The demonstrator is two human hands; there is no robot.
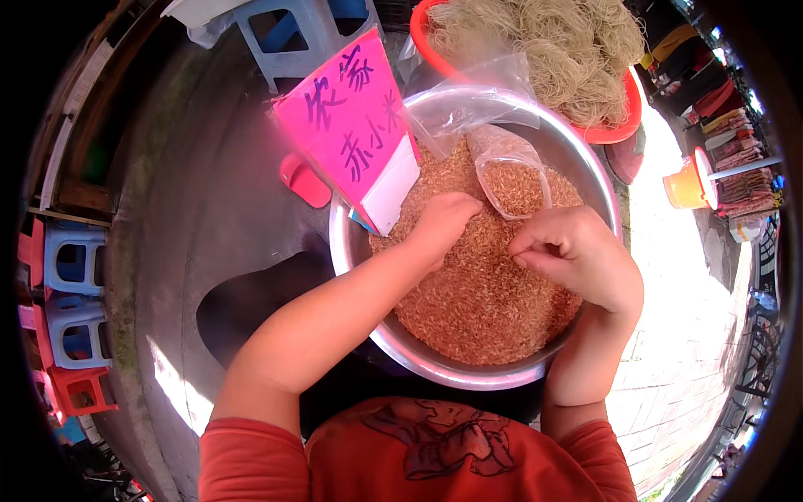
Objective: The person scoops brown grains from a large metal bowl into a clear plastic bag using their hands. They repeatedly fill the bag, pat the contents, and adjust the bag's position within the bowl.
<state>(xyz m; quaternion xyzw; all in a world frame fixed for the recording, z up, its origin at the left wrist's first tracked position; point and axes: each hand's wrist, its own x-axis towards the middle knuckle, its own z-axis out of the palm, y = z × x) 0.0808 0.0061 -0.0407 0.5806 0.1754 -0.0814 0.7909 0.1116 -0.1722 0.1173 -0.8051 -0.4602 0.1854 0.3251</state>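
Observation:
A wide metal basin (467, 378) holds a heap of reddish-brown rice grains (489, 314). My left hand (446, 219) reaches over the middle of the heap, its fingers bent down at the grains; whether it holds any is hidden. On the right, my right hand (558, 251) is just above the grains, with thumb and forefinger tips pinched together; anything between them is too small to tell. Beyond both hands, a clear plastic bag (505, 147) partly filled with the same grains lies on the heap, its mouth towards me. Another clear plastic bag (464, 110) lies across the far rim.
A pink handwritten sign (351, 119) stands at the basin's left side. Behind the basin is a red tub (611, 133) of dried noodles (552, 56). Blue plastic stools (285, 59) stand at the far left, and a pink slipper (305, 181) lies on the ground.

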